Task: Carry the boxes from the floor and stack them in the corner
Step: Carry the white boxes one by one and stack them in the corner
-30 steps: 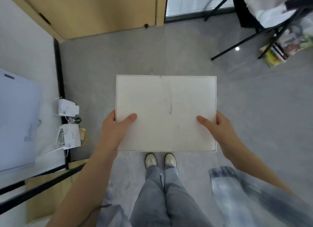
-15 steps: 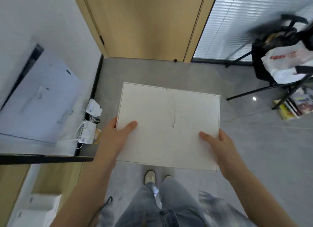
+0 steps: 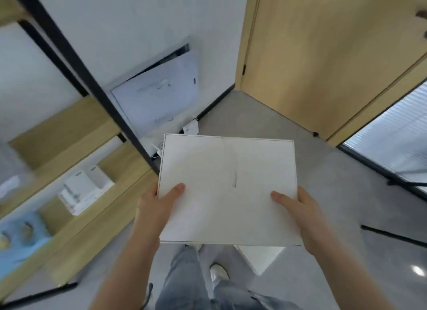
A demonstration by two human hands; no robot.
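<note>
Sitting between both hands, the flat white cardboard box is held by left hand and right hand, thumbs on top

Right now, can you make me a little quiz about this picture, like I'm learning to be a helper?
1. True or false: the white box is lying on the floor.
2. Where are the thumbs? A) on top of the box, B) tucked under it, C) in pockets.
3. Fill in: the wooden door is on the ____ side of the picture.

Key:
1. False. The left hand and the right hand hold it up in the air, above the person's legs.
2. A. Each hand grips a side edge with its thumb lying on the top face.
3. Right. It stands beside the white wall, where a flat white panel leans.
</note>
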